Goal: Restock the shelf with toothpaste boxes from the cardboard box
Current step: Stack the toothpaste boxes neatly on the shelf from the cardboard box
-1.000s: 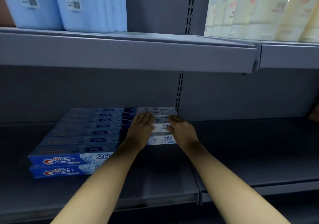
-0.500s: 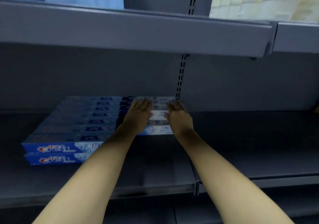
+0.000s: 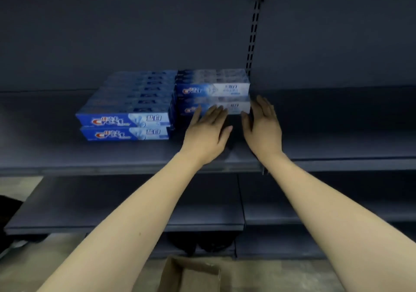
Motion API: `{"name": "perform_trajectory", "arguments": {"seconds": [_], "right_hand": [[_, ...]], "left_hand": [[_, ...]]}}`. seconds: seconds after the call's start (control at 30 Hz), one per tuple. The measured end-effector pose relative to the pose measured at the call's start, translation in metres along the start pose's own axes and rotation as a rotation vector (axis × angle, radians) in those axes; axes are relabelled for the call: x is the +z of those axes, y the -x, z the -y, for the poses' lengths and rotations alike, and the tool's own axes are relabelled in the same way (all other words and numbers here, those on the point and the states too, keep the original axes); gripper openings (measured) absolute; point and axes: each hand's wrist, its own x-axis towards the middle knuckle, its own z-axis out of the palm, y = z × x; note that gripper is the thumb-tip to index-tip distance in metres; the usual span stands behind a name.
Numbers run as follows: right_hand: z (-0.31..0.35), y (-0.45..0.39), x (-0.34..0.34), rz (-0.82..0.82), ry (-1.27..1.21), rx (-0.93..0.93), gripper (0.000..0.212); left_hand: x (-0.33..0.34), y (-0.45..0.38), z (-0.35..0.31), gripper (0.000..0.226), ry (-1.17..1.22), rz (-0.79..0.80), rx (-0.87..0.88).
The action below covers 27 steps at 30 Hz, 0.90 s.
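Note:
Two stacks of toothpaste boxes lie side by side on the dark grey shelf (image 3: pixel 315 134). The left stack of blue boxes (image 3: pixel 126 120) is two layers high and several rows deep. The right stack of paler blue-and-white boxes (image 3: pixel 213 87) sits further back. My left hand (image 3: pixel 207 129) has straight fingers reaching to the front face of the lower pale box. My right hand (image 3: pixel 262 125) stands edge-up by that stack's right front corner, fingers straight, holding nothing. The cardboard box (image 3: pixel 191 276) sits on the floor below, its inside mostly hidden.
A slotted upright (image 3: pixel 252 32) runs up the back wall just right of the pale stack. A lower shelf (image 3: pixel 112 206) sits beneath, with a dark object (image 3: pixel 202 242) on the floor under it. Shelf board right of the stacks is bare.
The view has tilted down, showing the lower shelf and cardboard box. Both hands have drawn back from on top of the pale stack to its front edge.

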Motion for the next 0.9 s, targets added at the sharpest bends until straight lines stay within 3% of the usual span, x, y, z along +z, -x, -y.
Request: {"name": "perform_trajectory", "arguments": {"seconds": [0.13,0.37,0.53,0.9], "right_hand": [[0.010,0.036,-0.012,-0.114,0.026,-0.068,0.040],[0.032,0.123,-0.023,-0.171,0.077,0.013,0.036],[0.051,0.213,-0.013,-0.081,0.171,0.112,0.035],[0.068,0.371,0.050,0.438,0.069,0.305,0.039]], "left_hand": [[0.019,0.049,-0.011,0.045,0.058,-0.187,0.141],[0.049,0.132,-0.016,0.037,0.216,-0.242,0.235],[0.084,0.213,0.001,0.041,0.271,-0.007,0.247],[0.169,0.329,0.045,0.045,0.257,0.449,0.054]]}}
